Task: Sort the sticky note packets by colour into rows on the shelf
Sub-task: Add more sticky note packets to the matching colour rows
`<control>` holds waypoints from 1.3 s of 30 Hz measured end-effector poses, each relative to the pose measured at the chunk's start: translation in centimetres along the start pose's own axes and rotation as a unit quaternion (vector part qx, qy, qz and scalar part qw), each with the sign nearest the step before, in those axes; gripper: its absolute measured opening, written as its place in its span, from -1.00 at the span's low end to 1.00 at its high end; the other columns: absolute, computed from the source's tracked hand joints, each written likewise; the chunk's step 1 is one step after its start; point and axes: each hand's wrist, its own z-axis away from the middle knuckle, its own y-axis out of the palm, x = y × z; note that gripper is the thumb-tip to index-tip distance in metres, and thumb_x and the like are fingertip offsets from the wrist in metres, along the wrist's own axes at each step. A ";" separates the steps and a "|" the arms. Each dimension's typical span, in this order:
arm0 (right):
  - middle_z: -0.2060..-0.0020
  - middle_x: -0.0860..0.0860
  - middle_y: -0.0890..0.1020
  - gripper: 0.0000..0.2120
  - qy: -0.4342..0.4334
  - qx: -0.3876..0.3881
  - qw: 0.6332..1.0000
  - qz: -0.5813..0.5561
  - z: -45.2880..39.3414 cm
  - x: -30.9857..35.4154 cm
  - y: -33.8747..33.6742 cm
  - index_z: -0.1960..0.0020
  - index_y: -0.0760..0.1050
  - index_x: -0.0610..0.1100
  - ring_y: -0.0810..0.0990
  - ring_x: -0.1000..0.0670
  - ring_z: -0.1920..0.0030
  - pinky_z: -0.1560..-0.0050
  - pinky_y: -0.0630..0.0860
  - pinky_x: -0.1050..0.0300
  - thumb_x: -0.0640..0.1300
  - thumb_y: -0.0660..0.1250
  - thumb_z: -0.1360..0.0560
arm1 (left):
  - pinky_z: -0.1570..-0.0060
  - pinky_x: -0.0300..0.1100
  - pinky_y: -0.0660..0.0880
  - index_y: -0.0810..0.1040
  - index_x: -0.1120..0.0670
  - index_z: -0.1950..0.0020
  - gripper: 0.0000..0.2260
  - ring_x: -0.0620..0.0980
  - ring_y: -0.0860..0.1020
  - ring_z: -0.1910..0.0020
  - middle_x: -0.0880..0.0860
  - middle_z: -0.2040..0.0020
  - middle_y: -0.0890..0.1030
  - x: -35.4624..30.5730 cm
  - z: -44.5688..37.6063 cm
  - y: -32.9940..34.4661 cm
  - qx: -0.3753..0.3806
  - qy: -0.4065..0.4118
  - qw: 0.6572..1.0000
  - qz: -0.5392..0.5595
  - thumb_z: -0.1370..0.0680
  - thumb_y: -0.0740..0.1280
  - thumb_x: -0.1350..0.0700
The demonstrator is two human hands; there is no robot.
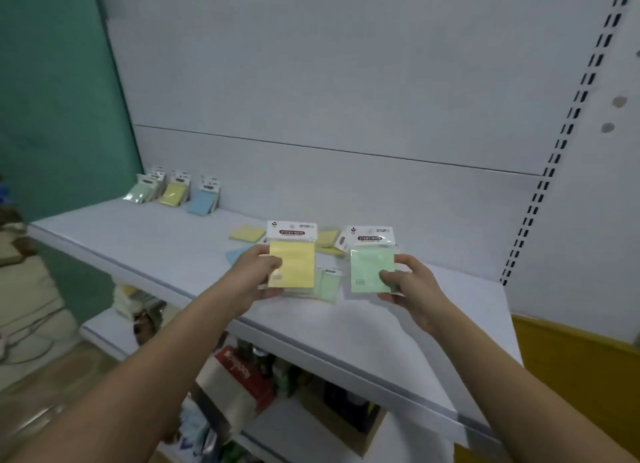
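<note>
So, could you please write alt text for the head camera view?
A left hand holds a yellow sticky note packet and a right hand a green packet above a white shelf. Sorted rows lean against its back wall.

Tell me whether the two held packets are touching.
Apart. The head view shows bare shelf between the yellow packet and the green packet.

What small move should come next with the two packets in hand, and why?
Probably carry the yellow packet in the left hand to the yellow row at the shelf's far left; the right hand's green packet belongs beside it, on the green row.
</note>
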 end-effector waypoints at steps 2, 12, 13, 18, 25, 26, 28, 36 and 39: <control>0.02 -0.13 0.69 -0.75 -0.001 0.029 1.000 0.001 0.0 0.2 3.1 -0.12 0.49 -0.14 0.70 -0.07 0.10 0.23 0.61 0.11 -0.33 0.31 -0.47 | -0.02 0.08 0.59 0.46 0.10 -0.19 -0.79 0.11 0.60 -0.03 0.12 -0.03 0.60 0.2 0.7 -3.2 -0.013 0.018 0.998 0.051 -0.56 0.26 0.25; 0.02 -0.15 0.67 -0.80 -0.015 0.125 0.992 0.019 1.4 -0.2 24.2 -0.06 0.50 -0.15 0.69 -0.11 0.05 0.26 0.62 0.07 -0.34 0.26 -0.48 | 0.16 -0.04 0.64 0.49 0.16 -0.21 -0.77 0.14 0.66 0.02 0.24 -0.06 0.64 2.6 3.9 -23.1 -0.076 0.063 0.990 0.102 -0.55 0.33 0.26; 0.02 -0.15 0.67 -0.80 -0.020 0.130 0.991 0.026 1.8 -0.3 26.3 -0.06 0.50 -0.14 0.69 -0.11 0.04 0.24 0.63 0.06 -0.33 0.26 -0.48 | 0.14 -0.01 0.64 0.48 0.17 -0.21 -0.76 0.16 0.65 0.01 0.26 -0.10 0.61 2.8 4.0 -25.0 -0.084 0.063 0.989 0.106 -0.55 0.33 0.27; 0.13 -0.10 0.69 -0.83 -0.040 0.134 0.990 0.020 2.9 -1.3 34.8 -0.05 0.49 -0.17 0.72 0.00 0.17 0.31 0.60 0.12 -0.34 0.24 -0.50 | 0.18 0.00 0.65 0.47 0.16 -0.20 -0.75 0.18 0.63 -0.02 0.26 -0.13 0.58 3.2 4.0 -33.1 -0.114 0.069 0.985 0.107 -0.54 0.35 0.29; 0.11 -0.15 0.67 -0.78 -0.044 0.087 0.995 0.024 2.2 -2.6 41.9 -0.11 0.49 -0.20 0.70 -0.09 0.15 0.29 0.61 0.12 -0.37 0.24 -0.50 | 0.27 0.03 0.63 0.56 -0.05 -0.05 -0.70 0.17 0.68 0.12 0.20 0.08 0.67 3.1 1.1 -39.5 -0.100 0.099 0.985 0.098 -0.46 0.43 0.32; 0.13 -0.15 0.67 -0.78 -0.051 0.081 0.995 0.023 1.6 -2.6 42.5 -0.10 0.50 -0.19 0.71 -0.07 0.19 0.32 0.60 0.14 -0.37 0.24 -0.50 | 0.27 0.05 0.63 0.56 -0.06 -0.05 -0.68 0.18 0.68 0.14 0.21 0.09 0.67 3.0 0.4 -40.1 -0.098 0.103 0.985 0.098 -0.45 0.44 0.32; 0.16 -0.13 0.67 -0.79 -0.067 0.066 0.995 0.032 0.2 -2.7 43.5 -0.10 0.50 -0.18 0.71 -0.03 0.23 0.33 0.60 0.17 -0.36 0.25 -0.51 | 0.23 0.12 0.63 0.56 -0.08 -0.04 -0.67 0.19 0.68 0.13 0.24 0.07 0.65 2.9 -1.5 -40.9 -0.100 0.108 0.984 0.095 -0.45 0.44 0.32; 0.06 -0.19 0.63 -0.79 -0.052 0.012 0.998 0.019 -9.6 -4.4 48.3 -0.13 0.49 -0.22 0.68 -0.10 0.12 0.32 0.61 0.17 -0.35 0.27 -0.51 | 0.26 0.02 0.63 0.52 -0.03 -0.14 -0.68 0.24 0.65 0.08 0.25 -0.01 0.61 1.8 -12.9 -43.6 -0.078 0.102 0.989 0.067 -0.48 0.41 0.29; 0.02 -0.21 0.61 -0.79 -0.021 0.002 0.999 -0.026 -14.0 -5.2 51.3 -0.15 0.47 -0.25 0.67 -0.11 0.10 0.29 0.63 0.12 -0.36 0.24 -0.53 | 0.33 -0.12 0.61 0.51 -0.03 -0.15 -0.69 0.13 0.66 0.13 0.14 0.04 0.64 0.8 -17.5 -45.0 -0.113 0.078 0.990 0.031 -0.49 0.40 0.28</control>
